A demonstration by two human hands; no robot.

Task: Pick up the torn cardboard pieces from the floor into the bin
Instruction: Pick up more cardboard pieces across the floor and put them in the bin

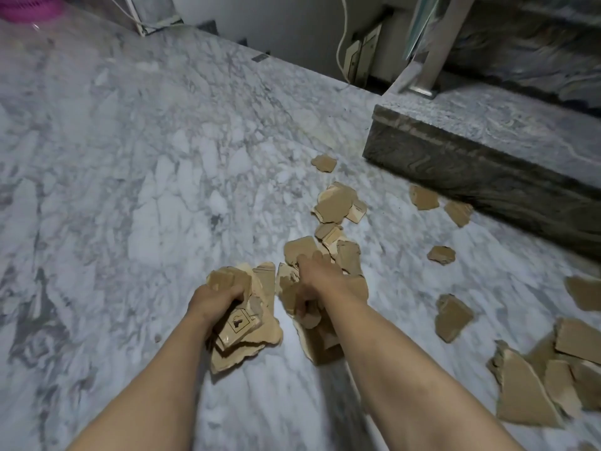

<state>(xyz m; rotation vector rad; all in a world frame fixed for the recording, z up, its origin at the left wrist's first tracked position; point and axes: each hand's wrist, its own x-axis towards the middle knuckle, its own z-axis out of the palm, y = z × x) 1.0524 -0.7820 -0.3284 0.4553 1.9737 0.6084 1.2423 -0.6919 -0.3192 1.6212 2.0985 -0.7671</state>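
Note:
Torn brown cardboard pieces lie scattered over the marble floor (130,190). My left hand (211,301) grips a stack of cardboard pieces (242,333), one with a black printed symbol. My right hand (317,281) holds a second bundle of pieces (320,343) while its fingers reach onto a loose piece (299,249) on the floor. A cluster of pieces (336,203) lies just beyond the hands. More pieces (452,315) lie to the right, and a larger heap (553,379) sits at the lower right. The bin is not clearly in view.
A grey stone step (487,157) rises at the right, with a metal post (435,60) above it. A white wall (276,34) and a white cable (341,43) stand at the back. Something pink (29,8) shows in the top left corner.

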